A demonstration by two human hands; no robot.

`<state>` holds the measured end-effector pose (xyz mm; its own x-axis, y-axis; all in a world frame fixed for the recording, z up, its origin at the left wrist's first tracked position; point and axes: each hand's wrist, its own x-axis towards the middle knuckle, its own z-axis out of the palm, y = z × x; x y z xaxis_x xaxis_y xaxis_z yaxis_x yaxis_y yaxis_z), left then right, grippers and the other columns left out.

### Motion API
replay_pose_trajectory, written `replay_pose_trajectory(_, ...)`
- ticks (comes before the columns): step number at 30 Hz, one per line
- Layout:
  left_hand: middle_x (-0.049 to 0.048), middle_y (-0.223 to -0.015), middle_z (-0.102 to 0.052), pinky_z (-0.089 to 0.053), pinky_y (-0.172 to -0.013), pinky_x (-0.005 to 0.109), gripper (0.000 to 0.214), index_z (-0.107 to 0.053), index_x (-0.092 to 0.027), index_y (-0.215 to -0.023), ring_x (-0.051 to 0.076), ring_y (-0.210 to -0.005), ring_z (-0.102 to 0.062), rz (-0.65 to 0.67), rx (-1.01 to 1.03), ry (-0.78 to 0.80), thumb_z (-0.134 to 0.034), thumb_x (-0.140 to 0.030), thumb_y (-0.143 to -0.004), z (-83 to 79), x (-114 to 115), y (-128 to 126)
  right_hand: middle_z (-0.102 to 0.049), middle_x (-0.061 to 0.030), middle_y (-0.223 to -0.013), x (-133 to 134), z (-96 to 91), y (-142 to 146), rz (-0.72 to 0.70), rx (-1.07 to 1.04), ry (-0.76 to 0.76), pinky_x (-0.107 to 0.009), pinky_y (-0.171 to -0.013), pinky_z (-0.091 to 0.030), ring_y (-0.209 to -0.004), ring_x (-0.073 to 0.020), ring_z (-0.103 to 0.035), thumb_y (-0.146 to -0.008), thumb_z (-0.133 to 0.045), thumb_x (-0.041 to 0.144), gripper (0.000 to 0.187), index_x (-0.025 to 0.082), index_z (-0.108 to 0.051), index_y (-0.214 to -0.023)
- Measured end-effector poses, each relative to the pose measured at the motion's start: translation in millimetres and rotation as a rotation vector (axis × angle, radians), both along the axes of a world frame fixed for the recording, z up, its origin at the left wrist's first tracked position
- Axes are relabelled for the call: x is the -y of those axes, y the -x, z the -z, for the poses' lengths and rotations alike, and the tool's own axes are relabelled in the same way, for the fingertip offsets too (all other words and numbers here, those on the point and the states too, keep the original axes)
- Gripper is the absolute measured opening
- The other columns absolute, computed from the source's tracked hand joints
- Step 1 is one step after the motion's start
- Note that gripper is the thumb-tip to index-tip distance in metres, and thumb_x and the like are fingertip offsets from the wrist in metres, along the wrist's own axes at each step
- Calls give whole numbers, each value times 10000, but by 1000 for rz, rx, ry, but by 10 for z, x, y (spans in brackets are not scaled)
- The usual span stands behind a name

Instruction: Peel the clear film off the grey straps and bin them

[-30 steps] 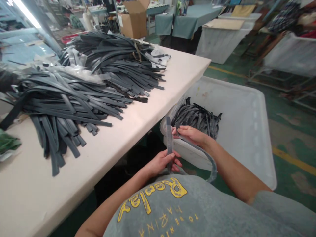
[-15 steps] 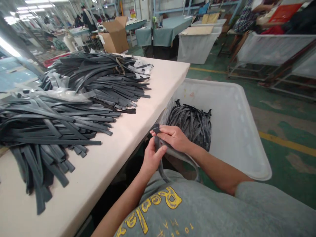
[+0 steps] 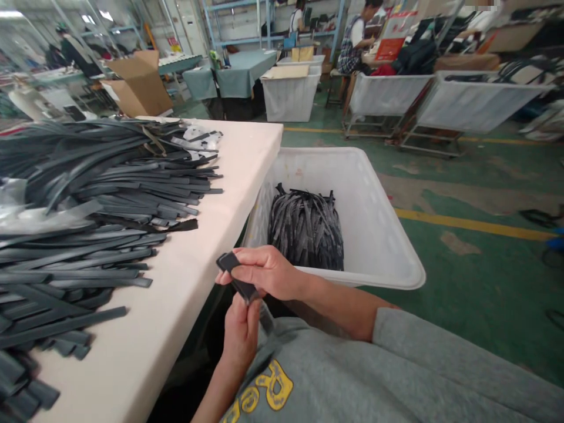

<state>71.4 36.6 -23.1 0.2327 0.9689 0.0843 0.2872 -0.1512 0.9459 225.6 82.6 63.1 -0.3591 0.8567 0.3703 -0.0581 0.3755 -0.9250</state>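
Note:
A dark grey fabric strap (image 3: 240, 281) is held between both hands, just off the table's edge. My right hand (image 3: 268, 271) pinches it near its upper end, thumb on top. Lower down, my left hand (image 3: 241, 326) grips the strap with thumb and fingers pressed together. Part of the strap hangs down toward my shirt, and its far end is hidden. To the left, heaps of similar grey straps (image 3: 145, 188) lie across the white table (image 3: 176, 282). More dark straps (image 3: 306, 226) lie bundled inside the white plastic bin (image 3: 374, 235) beyond my right hand.
Clear plastic wrapping (image 3: 39, 217) lies among the straps. An open cardboard box (image 3: 141, 85) stands behind the table. White bins on wheeled frames (image 3: 388, 97) stand at the back right, near a seated person (image 3: 355, 41). Yellow lines cross the green floor (image 3: 467, 258).
The view has turned right, so the table and bin sit further left. The strap's end section now lies flat and slanted between my hands, and its hanging loop no longer shows.

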Motion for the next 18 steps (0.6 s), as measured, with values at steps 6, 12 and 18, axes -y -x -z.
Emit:
replay_pose_trajectory(6,97,-1134,-709,-470,-996,403,319,-714,-233,-1064,276,-1093,-635,213,-30,230,-546,-436,-885,247,115,50,-747,-58,-950,-5,257,-380,234,-50,137,-355,-881,-504,-924,-205,-677,-935,-561,487,372,173,-760,-950)
replay_pose_trajectory(12,126,-1332,-608,-449,-1047,428,534,-548,-212,-1284,267,-1156,-628,-98,26,301,-516,-561,-881,538,22,432,-718,-47,-1135,-439,257,-1549,835,463,-130,-385,-1029,-443,-1115,-218,-628,-983,-466,373,310,219,-730,-1034)
replay_pose_trajectory(18,141,-1330,-609,-493,-1018,412,754,-535,-211,-1272,306,-1179,-624,-170,-37,439,-639,-693,-701,959,216,799,-583,-148,-1336,-643,510,-2635,1028,806,148,-511,-1097,-362,-1264,-299,-506,-927,-587,243,202,139,-703,-1055)
